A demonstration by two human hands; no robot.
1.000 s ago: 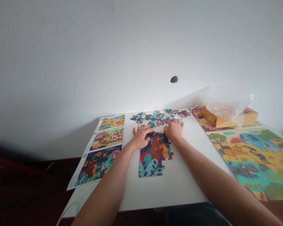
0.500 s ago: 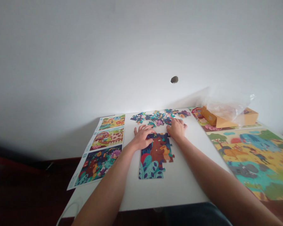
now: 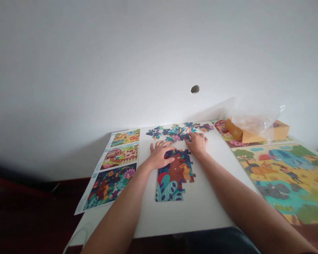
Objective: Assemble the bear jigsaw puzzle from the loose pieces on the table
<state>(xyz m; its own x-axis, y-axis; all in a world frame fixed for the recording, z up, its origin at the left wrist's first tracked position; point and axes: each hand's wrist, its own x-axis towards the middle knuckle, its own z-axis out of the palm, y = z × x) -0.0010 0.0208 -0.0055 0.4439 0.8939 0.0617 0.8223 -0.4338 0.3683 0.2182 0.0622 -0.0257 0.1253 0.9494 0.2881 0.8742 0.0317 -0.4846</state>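
The puzzle's bear part [image 3: 177, 173] is joined on the table [image 3: 206, 208], its right edge bumpy. Many loose pieces [image 3: 176, 137] lie far back. The left hand [image 3: 159, 156] spreads its fingers over the bear part; I cannot tell if the right hand [image 3: 198, 144], by the pieces, pinches 1.

Pale wall [image 3: 95, 70] with 1 dark hole [image 3: 195, 89], white table [image 3: 196, 213], dark reddish floor [image 3: 37, 215]

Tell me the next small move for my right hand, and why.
Probably lift one of the loose pieces with your right hand, which is at their near edge: the joined section has a jagged right side, and your left hand lies over its upper left corner.
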